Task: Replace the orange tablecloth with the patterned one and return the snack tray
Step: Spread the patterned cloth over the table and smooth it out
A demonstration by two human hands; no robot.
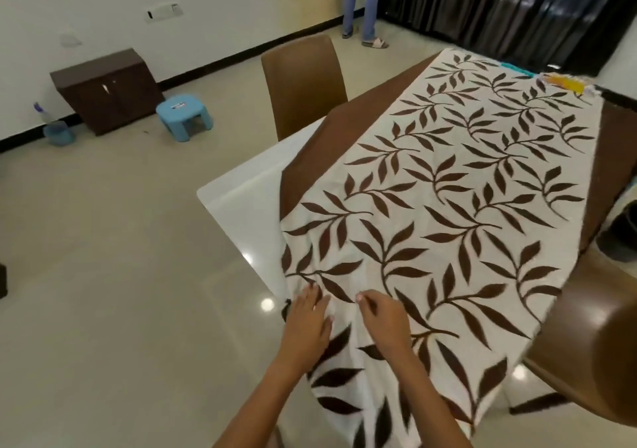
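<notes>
Lower centre, the left hand [306,323] lies flat and open on the patterned tablecloth [431,206]; the right hand [386,320] pinches a fold. Tug unevenly, and the cloth could slide askew.

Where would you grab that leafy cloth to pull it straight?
Probably the patterned tablecloth at its near hem, from the near end where both hands, left and right, rest. It lies skewed across the table, leaving the left corner bare.
</notes>
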